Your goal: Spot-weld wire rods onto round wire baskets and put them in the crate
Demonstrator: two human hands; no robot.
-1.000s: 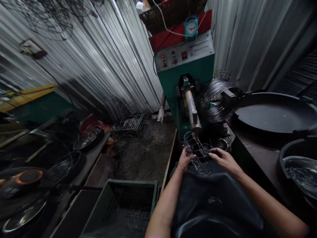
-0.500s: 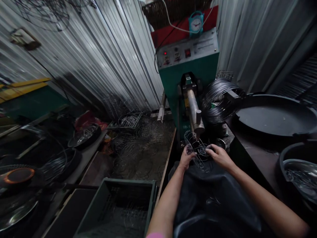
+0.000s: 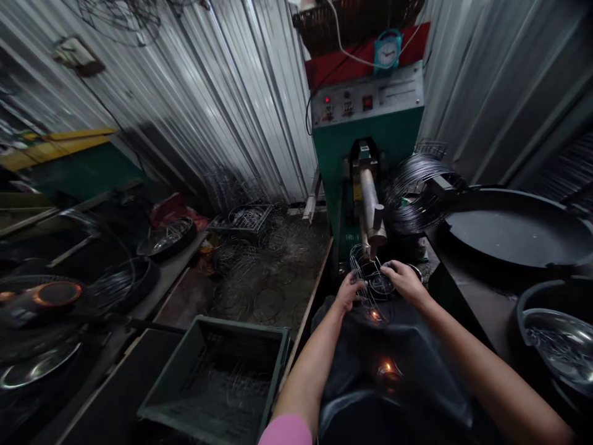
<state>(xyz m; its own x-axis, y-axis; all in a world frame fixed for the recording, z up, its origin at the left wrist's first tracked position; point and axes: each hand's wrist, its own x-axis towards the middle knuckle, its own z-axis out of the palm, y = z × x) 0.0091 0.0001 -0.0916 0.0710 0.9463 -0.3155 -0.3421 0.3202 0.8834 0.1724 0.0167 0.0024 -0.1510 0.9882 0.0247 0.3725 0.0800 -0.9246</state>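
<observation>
Fingers of your left hand (image 3: pixel 347 293) grip the wire frame (image 3: pixel 367 295) and your right hand (image 3: pixel 402 281) pinches a thin wire (image 3: pixel 377 264), metal arm (image 3: pixel 370 207) just above

I see a green spot welder (image 3: pixel 393 127), grey wire frame (image 3: pixel 369 295), turquoise alarm clock (image 3: pixel 388 52), silver-grey ribbed wall (image 3: pixel 250 111), pink sleeve (image 3: pixel 287 431), dull-green crate (image 3: pixel 241 325), black apron (image 3: pixel 417 371) with orange glints (image 3: pixel 388 368).

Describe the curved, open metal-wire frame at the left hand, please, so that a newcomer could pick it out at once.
Find the tall green metal machine below the blue round-faced clock. Follow its grey cylindrical metal arm down to the bare left hand. The curved, open metal-wire frame is held there, unlike the tangled thin wire pieces lying farther left.
</observation>
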